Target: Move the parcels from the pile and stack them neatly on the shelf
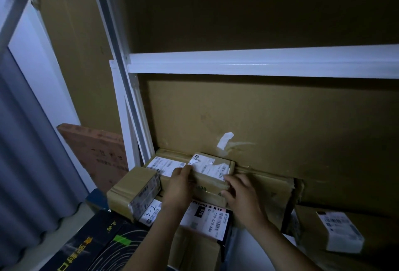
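Note:
A small brown cardboard parcel (pixel 212 170) with a torn white label lies on top of other parcels on a lower shelf level. My left hand (pixel 180 184) holds its left end, thumb on top. My right hand (pixel 240 195) holds its right front corner, fingers curled over the edge. To its left lie a flat labelled parcel (pixel 160 163) and a taped brown box (pixel 136 190) with a label on its end. A white shelf beam (pixel 259 63) crosses above, with brown board behind it.
Below the hands sit a pink-labelled parcel (pixel 207 220), an open brown box (pixel 194 249) and a black printed box (pixel 103 247). A brown parcel with a white label (pixel 339 230) lies at lower right. A reddish board (pixel 97 154) leans left of the white upright (pixel 127 132).

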